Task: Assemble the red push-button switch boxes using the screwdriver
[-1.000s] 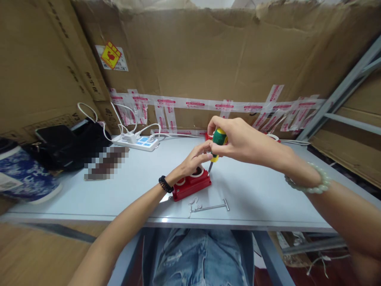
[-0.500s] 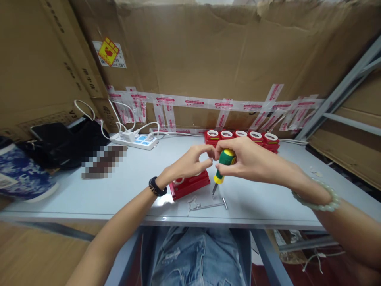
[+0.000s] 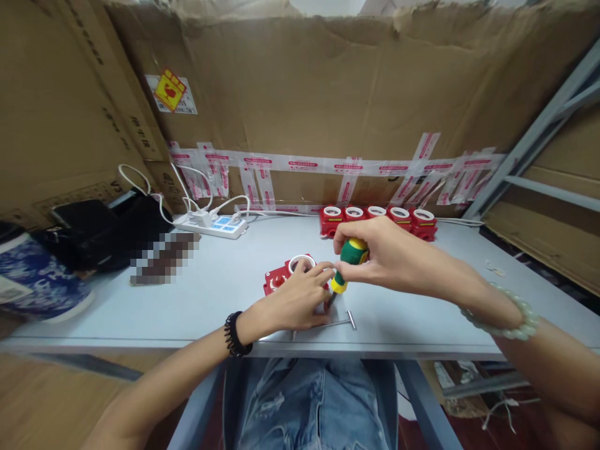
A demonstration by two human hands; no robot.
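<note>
My right hand (image 3: 363,255) is closed round the green and yellow handle of a screwdriver (image 3: 352,252). Its shaft points down and left, and the tip is by the near right side of a red box with a white ring (image 3: 274,279), close to my left fingers. Over that box lies my left hand (image 3: 302,294), gripping it, with fingertips at the white ring and the thumb low on the near side. The hand hides much of the box, and the tip's exact contact is hard to see. Just in front lies a metal T-handle tool (image 3: 350,320), partly covered by my left hand.
Several similar red boxes with white rings (image 3: 377,215) stand in a row at the back. A white power strip (image 3: 213,225) with plugged-in cables, a black bag (image 3: 126,228) and a blue-and-white cup (image 3: 40,278) are at the left. Cardboard (image 3: 300,94) walls the back.
My left hand has come down from beside the right fingers onto the red box. The screwdriver has shifted slightly left, bringing its tip to the box's side.
</note>
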